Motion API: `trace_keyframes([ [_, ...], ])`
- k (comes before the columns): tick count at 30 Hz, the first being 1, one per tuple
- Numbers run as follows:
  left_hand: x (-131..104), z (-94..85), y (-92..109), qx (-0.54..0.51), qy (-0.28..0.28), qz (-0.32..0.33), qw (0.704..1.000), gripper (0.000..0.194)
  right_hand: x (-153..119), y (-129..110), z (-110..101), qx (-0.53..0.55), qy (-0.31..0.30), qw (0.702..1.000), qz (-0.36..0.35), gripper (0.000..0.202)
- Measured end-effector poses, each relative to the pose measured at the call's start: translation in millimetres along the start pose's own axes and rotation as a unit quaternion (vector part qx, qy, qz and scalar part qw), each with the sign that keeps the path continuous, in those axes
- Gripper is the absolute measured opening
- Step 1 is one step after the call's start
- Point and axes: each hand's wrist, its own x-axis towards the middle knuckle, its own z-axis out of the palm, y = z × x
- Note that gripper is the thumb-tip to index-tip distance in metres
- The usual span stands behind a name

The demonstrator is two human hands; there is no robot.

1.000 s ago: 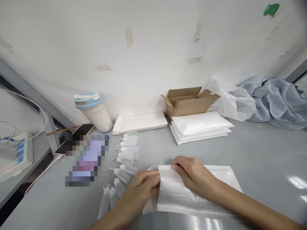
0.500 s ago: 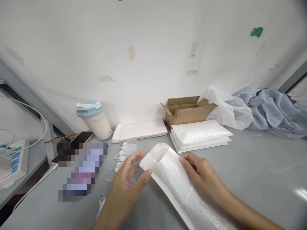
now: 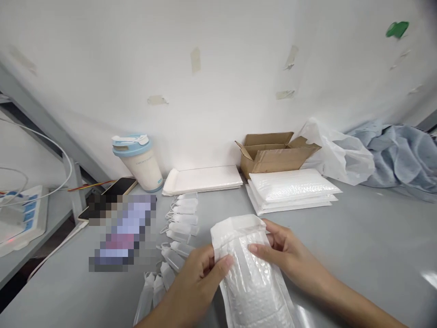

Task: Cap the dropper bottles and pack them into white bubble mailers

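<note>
A white bubble mailer (image 3: 251, 282) is held between both hands above the grey table, its flap end facing the wall. My left hand (image 3: 205, 278) pinches its left edge, thumb on top and fingers underneath. On the opposite edge, my right hand (image 3: 282, 250) grips just below the flap with its thumb pressed on the front. The mailer looks slightly padded; what is inside cannot be seen. Beside my left hand lie several small clear plastic tubes with white loops (image 3: 184, 218), partly covered by my left forearm.
Padded mailers (image 3: 293, 189) are stacked before an open cardboard box (image 3: 280, 152). Flat white mailers (image 3: 205, 178) lie by the wall. A blue-lidded cup (image 3: 141, 166), a dark phone (image 3: 119, 190) and a blurred-out object (image 3: 126, 232) are at left. A plastic bag (image 3: 351, 155) and blue cloth (image 3: 403, 157) sit right.
My left hand, open beside the mailer before, has closed on its left edge. The mailer has turned more upright and come lower, and its flap end now bends over. The view has shifted slightly.
</note>
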Motion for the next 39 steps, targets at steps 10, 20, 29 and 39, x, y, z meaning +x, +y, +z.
trace_keyframes([
  [10, 4.0, -5.6, 0.2, -0.115, 0.068, -0.102, 0.986, 0.018, 3.2, -1.0, -4.4, 0.008, 0.053, 0.998, -0.031, 0.009],
  [20, 17.3, -13.6, 15.9, -0.203, -0.034, -0.085, 0.975, 0.056, 10.9, 0.0, -20.2, 0.173, 0.046, 0.981, 0.073, 0.013],
  [29, 75.3, 8.2, 63.4, -0.015, -0.009, 0.024, 1.0, 0.036, 2.0, -0.8, -10.9, 0.237, 0.066, 0.968, 0.059, 0.039],
  [39, 165.4, 19.4, 67.1, 0.002, -0.043, 0.032, 0.999, 0.042, 5.4, -5.2, -26.2, 0.259, 0.077, 0.96, 0.07, 0.05],
])
